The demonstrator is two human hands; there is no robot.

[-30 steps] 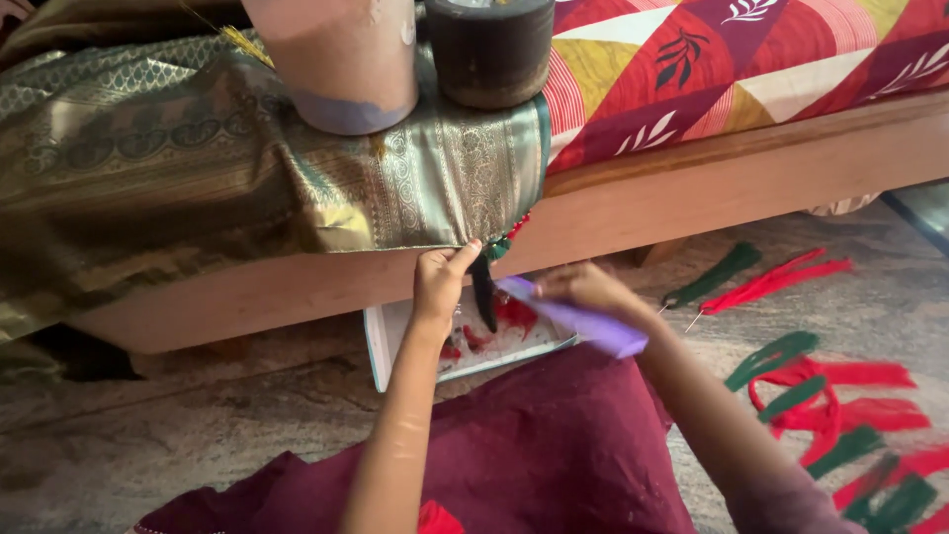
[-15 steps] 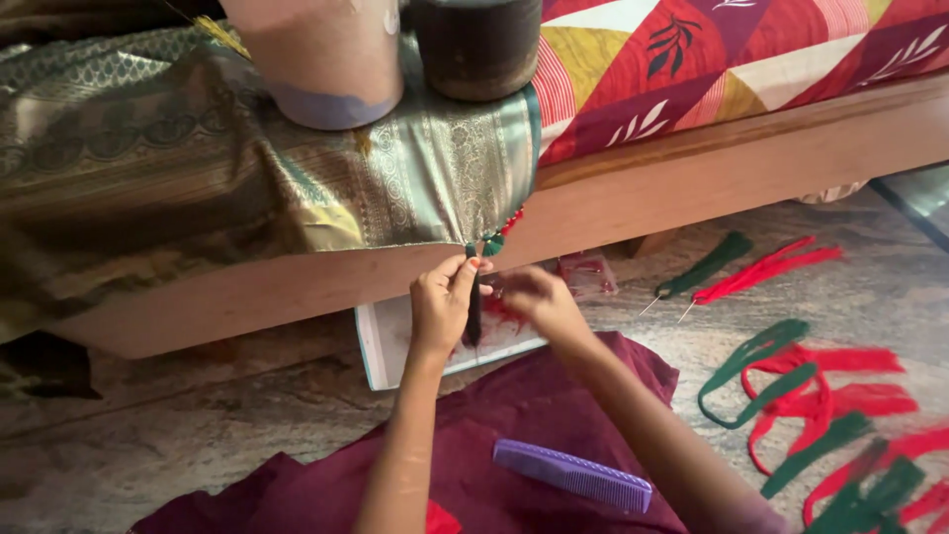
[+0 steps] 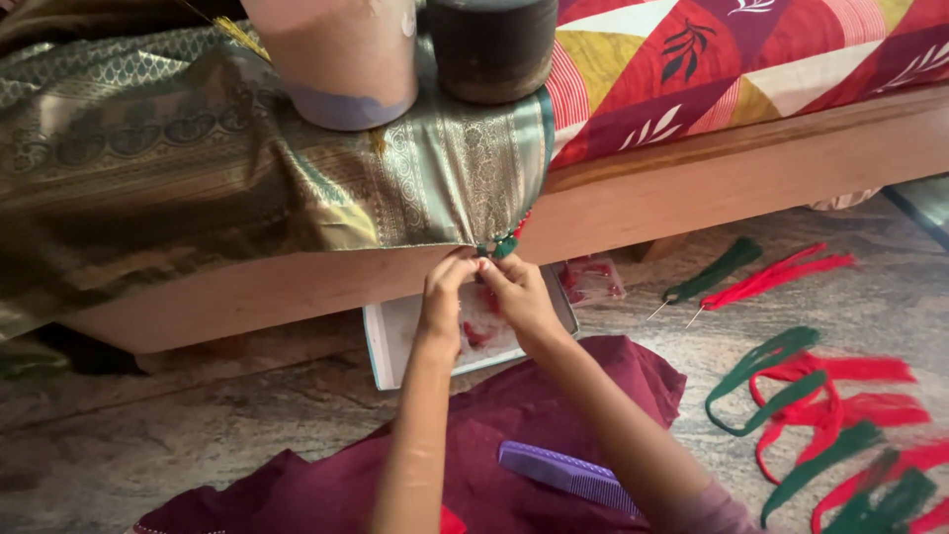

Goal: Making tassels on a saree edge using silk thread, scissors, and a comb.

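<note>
At the hanging corner of the green-and-gold brocade cloth (image 3: 297, 168), the fingers of both hands meet: the left hand (image 3: 445, 297) and the right hand (image 3: 519, 295) are raised side by side with the fingertips pinched narrowly together on a small red and green tassel (image 3: 504, 245) at the cloth's edge, though whether each hand truly grips the thread is hard to tell at this size. Both wrists are bent up, the backs of the hands face the camera, and the two bare forearms run down and toward the viewer, the right one angling in from the lower right. Just below the fingers lies a shallow white tray (image 3: 381, 341) on the floor, holding red scraps. Nearer the body than the fingers, a maroon cloth (image 3: 554, 396) covers the lap, with a purple comb (image 3: 568, 475) lying on it beside the right forearm. Above the fingers, on the brocade over the bed's wooden frame (image 3: 751, 178), stand a pinkish cylinder (image 3: 336, 59) and a dark round container (image 3: 492, 44). To the right of the fingers, well apart on the stone floor, lie red and green thread bundles (image 3: 820, 396) and two tasselled needles (image 3: 751, 272).
</note>
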